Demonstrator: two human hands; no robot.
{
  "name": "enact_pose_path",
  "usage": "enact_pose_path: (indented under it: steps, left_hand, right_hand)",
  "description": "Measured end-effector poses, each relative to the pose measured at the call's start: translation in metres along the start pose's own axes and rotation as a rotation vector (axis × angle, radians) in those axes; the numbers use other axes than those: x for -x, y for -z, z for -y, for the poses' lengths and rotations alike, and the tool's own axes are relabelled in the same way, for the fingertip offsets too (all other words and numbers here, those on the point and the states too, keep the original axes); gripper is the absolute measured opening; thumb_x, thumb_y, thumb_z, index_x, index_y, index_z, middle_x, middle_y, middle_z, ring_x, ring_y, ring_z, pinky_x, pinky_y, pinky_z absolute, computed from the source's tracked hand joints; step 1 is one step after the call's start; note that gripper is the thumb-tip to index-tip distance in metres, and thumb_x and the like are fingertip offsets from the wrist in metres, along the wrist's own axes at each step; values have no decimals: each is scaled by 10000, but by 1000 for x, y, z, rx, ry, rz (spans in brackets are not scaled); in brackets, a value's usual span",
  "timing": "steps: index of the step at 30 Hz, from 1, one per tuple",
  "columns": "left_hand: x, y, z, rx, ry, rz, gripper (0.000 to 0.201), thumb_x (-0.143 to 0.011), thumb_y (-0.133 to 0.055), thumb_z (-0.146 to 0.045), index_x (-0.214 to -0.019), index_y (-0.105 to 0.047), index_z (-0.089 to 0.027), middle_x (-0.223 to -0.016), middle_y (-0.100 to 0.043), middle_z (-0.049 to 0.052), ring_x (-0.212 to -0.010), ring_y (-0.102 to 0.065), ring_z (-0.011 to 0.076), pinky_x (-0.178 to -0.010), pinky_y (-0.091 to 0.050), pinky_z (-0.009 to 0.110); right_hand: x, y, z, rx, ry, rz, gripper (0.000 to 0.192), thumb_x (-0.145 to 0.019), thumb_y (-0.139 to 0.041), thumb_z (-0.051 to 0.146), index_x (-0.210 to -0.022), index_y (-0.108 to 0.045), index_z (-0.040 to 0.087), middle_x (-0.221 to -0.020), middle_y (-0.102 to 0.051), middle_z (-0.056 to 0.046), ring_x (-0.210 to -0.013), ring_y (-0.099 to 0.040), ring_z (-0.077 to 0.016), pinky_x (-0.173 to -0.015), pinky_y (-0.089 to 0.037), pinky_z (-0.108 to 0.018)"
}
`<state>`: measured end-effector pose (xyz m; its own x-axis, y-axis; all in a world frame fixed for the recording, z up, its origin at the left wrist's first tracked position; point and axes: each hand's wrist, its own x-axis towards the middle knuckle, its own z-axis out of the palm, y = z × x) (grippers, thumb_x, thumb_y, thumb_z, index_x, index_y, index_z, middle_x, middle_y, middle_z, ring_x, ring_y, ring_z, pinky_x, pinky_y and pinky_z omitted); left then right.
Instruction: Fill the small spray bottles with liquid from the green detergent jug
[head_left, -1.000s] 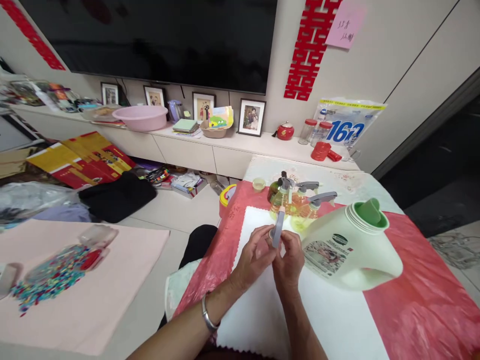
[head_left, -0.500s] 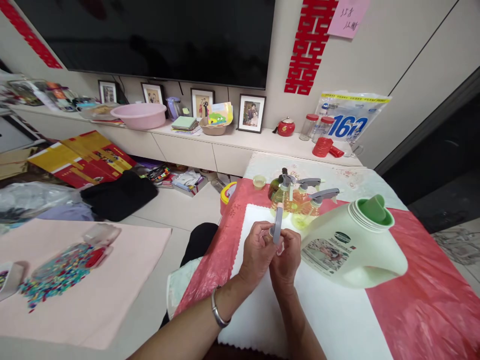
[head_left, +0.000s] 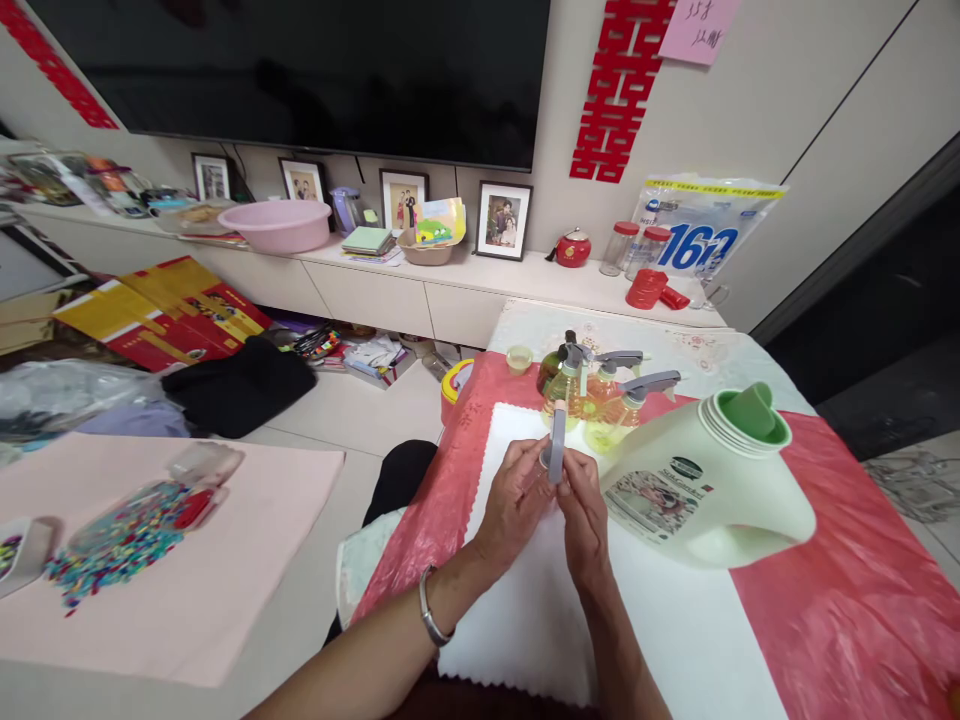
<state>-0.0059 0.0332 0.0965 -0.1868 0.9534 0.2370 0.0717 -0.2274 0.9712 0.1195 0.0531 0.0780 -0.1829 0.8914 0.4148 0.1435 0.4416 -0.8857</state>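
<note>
In the head view, a pale wall carries a wide black television [head_left: 330,80] and, to its right, a red paper-cut strip [head_left: 611,100]; beneath runs a long white low cabinet [head_left: 375,297] bearing 4 black-framed photographs [head_left: 504,220] and a round pink plastic basin [head_left: 276,228]. At left, small multicoloured pieces [head_left: 124,552] lie heaped on a pale pink sheet [head_left: 255,580]. The worktop [head_left: 724,350] is spread with a glossy red plastic cover [head_left: 862,560] and a white scallop-edged mat [head_left: 690,630]. Above this mat, a slim grey plastic spray trigger head [head_left: 557,445] stands roughly upright between the fingers of both hands, the left hand [head_left: 517,500] and the right hand [head_left: 583,510] grasping its lower end together. A silver metal bracelet [head_left: 431,606] circles the left wrist. Just beyond the trigger head cluster 3 clear plastic bottles [head_left: 619,418] with grey spray tops and a dark green bottle [head_left: 550,368]; a small pale round cup [head_left: 519,360] is near them. Just right of the right hand is a large pale green plastic jug [head_left: 739,515], tilted, with a green insert [head_left: 759,412] in its mouth.
</note>
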Motion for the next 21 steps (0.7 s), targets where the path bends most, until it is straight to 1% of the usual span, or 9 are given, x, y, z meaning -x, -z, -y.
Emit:
enact_pose_path:
  steps: [3, 6, 10, 12, 15, 18, 21]
  left_hand:
    - [0, -1, 0, 34, 49, 11, 525, -992, -553, -573, -1392, -657, -249, -1262, -617, 108, -1194, -616, 261, -1070, -501, 379]
    - [1, -1, 2, 55, 56, -1, 538, -1007, -516, -583, -1414, -642, -255, -1262, -612, 103, -1200, -610, 254, -1056, -506, 366]
    - [3, -2, 5, 90, 81, -29, 548, -1007, -516, -586, -1452, -594, -276, -1281, -617, 91, -1204, -614, 242, -1048, -506, 356]
    - [3, -4, 5, 144, 112, -51, 535, -1003, -538, -572, -1449, -575, -278, -1302, -627, 87, -1203, -622, 236, -1046, -503, 354]
    - [3, -5, 5, 186, 120, -69, 456, -1011, -532, -555, -1341, -610, -250, -1286, -657, 89, -1172, -636, 231, -1021, -511, 360]
    - [2, -3, 2, 180, 105, -59, 373, -1032, -499, -524, -1204, -646, -227, -1205, -681, 84, -1128, -640, 226, -1008, -514, 370]
    - [2, 0, -4, 192, 89, -34, 353, -1020, -520, -512, -1171, -642, -216, -1163, -675, 85, -1122, -637, 236, -1012, -512, 390]
  right_hand:
    - [-3, 0, 1, -28, -26, 4, 387, -1104, -437, 446, -1396, -638, 289, -1200, -563, -62, -1101, -578, -177, -885, -513, -295]
    - [-5, -3, -1, -39, -27, -25, 339, -1089, -498, 442, -1332, -678, 288, -1151, -567, -53, -1043, -597, -163, -810, -512, -263]
    - [-4, -5, -4, -31, 1, -77, 286, -1050, -587, 421, -1261, -705, 269, -1153, -597, -43, -1060, -597, -162, -911, -494, -278]
    - [-3, -5, -4, -18, 13, -109, 276, -1031, -613, 422, -1227, -713, 255, -1146, -610, -44, -1061, -594, -167, -928, -483, -287]
    - [-3, -8, -3, 10, 14, -153, 264, -1019, -627, 420, -1183, -717, 235, -1112, -619, -48, -1019, -597, -175, -893, -482, -295]
    - [-3, -11, 2, 41, 14, -193, 252, -1005, -649, 420, -1156, -716, 230, -1072, -618, -43, -970, -595, -175, -857, -480, -297]
    - [-3, -14, 5, 70, 24, -224, 233, -987, -670, 414, -1132, -712, 237, -1055, -617, -31, -949, -592, -169, -838, -481, -294]
